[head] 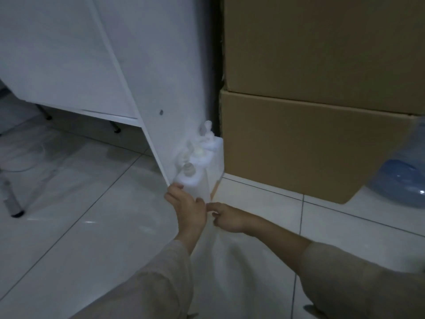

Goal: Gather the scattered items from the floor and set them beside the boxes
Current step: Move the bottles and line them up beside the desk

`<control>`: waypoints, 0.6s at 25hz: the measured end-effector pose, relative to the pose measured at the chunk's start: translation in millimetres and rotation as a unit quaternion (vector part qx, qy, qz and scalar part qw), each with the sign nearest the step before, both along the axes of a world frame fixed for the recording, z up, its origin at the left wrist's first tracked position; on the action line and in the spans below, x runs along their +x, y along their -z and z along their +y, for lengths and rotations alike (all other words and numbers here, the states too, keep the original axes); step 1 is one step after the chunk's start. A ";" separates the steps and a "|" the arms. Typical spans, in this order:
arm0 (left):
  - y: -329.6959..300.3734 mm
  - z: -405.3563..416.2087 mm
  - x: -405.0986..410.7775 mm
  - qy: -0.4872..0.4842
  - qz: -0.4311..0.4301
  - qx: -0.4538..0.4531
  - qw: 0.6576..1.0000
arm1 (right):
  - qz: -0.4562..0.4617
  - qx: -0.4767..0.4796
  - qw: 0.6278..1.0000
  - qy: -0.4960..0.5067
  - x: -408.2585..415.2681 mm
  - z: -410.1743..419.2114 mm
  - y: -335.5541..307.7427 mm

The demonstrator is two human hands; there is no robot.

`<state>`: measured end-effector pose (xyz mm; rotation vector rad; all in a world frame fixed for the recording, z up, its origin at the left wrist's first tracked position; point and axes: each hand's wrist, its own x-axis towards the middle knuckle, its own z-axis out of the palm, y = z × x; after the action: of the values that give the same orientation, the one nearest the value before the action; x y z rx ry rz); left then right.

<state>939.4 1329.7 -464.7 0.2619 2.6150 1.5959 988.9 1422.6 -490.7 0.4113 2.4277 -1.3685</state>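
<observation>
Sleeved forearms are reaching forward, the left hand [187,207] gripping the nearest white bottle [192,180] to tuck it against the boxes [310,143], the right hand [226,217] hovering loosely curled, holding nothing.

Glossy white floor tiles [92,222], matt brown cardboard boxes [310,146], translucent white plastic bottles [195,171], smooth white cabinet panel [165,77]
</observation>
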 end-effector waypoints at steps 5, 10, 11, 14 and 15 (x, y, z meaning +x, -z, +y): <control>-10.4 26.9 40.9 0.302 -0.305 -0.324 0.843 | -0.069 0.107 0.990 -0.063 69.6 47.2 -19.6; -8.0 108.7 119.6 0.553 -0.065 -0.420 0.717 | -0.112 0.147 0.977 0.107 214.2 113.6 -22.1; -7.2 127.2 139.3 0.581 -0.046 -0.394 0.711 | -0.112 0.155 0.966 0.171 249.8 124.3 -23.7; -2.0 173.7 207.9 0.661 -0.019 -0.296 0.689 | -0.087 0.221 0.899 0.368 356.5 138.7 -28.1; -0.3 183.7 230.2 0.679 -0.004 -0.262 0.686 | -0.080 0.252 0.867 0.423 387.3 137.0 -29.0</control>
<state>1169.7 1513.4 -464.4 1.5801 1.6716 0.2814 1376.2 1559.6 -461.8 1.8074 2.5129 -0.8260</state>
